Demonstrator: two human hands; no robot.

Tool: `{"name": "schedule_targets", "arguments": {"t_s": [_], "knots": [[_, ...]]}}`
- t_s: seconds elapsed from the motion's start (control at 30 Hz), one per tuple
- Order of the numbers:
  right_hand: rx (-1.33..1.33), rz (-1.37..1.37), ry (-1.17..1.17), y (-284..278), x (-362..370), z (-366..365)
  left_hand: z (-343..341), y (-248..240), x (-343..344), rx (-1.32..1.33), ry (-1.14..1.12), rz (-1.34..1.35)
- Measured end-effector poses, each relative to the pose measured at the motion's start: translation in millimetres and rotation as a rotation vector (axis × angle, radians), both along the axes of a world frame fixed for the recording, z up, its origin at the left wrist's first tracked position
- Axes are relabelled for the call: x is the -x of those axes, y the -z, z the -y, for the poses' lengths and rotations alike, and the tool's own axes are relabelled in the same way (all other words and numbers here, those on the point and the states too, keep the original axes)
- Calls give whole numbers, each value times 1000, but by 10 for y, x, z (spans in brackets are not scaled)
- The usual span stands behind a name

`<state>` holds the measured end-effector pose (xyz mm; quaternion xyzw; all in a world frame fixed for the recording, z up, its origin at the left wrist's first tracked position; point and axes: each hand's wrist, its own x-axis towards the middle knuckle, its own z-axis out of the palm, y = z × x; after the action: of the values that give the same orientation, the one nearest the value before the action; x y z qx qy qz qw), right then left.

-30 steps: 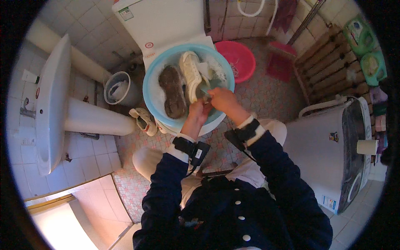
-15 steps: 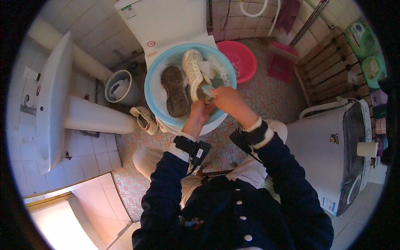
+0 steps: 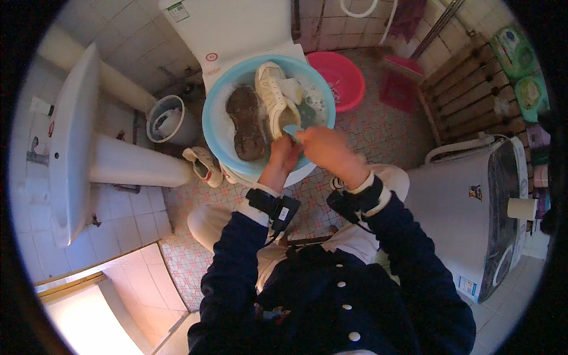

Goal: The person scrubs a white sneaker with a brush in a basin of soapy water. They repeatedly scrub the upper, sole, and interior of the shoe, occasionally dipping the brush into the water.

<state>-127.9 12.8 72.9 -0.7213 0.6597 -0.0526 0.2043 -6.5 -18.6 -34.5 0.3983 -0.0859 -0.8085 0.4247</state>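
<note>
A light blue basin (image 3: 208, 127) of soapy water rests on the closed toilet. In it a white lace-up sneaker (image 3: 271, 97) lies with its toe away from me and its heel toward me. My left hand (image 3: 283, 155) is closed round the heel end. My right hand (image 3: 328, 151) is closed on a light blue brush (image 3: 291, 129), its end at the shoe's opening; its bristles are hidden. Left of the sneaker a brown insole-shaped piece or upturned sole (image 3: 247, 124) lies in the suds. A whitish wet piece (image 3: 291, 90), perhaps the tongue, sticks out at the sneaker's right side.
A pink basin (image 3: 349, 80) stands on the floor behind right. At left are a grey bucket (image 3: 183, 121), another white shoe (image 3: 202, 165) and a pedestal sink (image 3: 77, 142). A washing machine (image 3: 449, 207) stands at right, near a wooden slatted rack (image 3: 473, 89).
The brush end and my right hand have shifted slightly left and down toward the shoe's opening. My left hand keeps its hold at the heel. The whole view has shifted a little.
</note>
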Motion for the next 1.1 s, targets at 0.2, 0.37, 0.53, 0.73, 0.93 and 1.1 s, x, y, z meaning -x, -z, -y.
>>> {"name": "schedule_targets", "arguments": {"t_s": [0.2, 0.37, 0.53, 0.73, 0.93, 1.1], "knots": [[38, 76, 101, 84, -44, 127, 1, -26, 9, -52, -12, 3], [60, 44, -18, 43, 56, 25, -17, -158, 34, -81, -29, 56], [-26, -10, 62, 23, -22, -70, -43, -240, 33, -99, -17, 53], [127, -71, 10, -93, -20, 82, -52, -262, 36, -25, -10, 59], [100, 44, -11, -1, -19, -90, -64, -234, 40, -92, 10, 62], [150, 19, 53, 57, -15, 148, -95, -347, 48, -31, -42, 80]]}}
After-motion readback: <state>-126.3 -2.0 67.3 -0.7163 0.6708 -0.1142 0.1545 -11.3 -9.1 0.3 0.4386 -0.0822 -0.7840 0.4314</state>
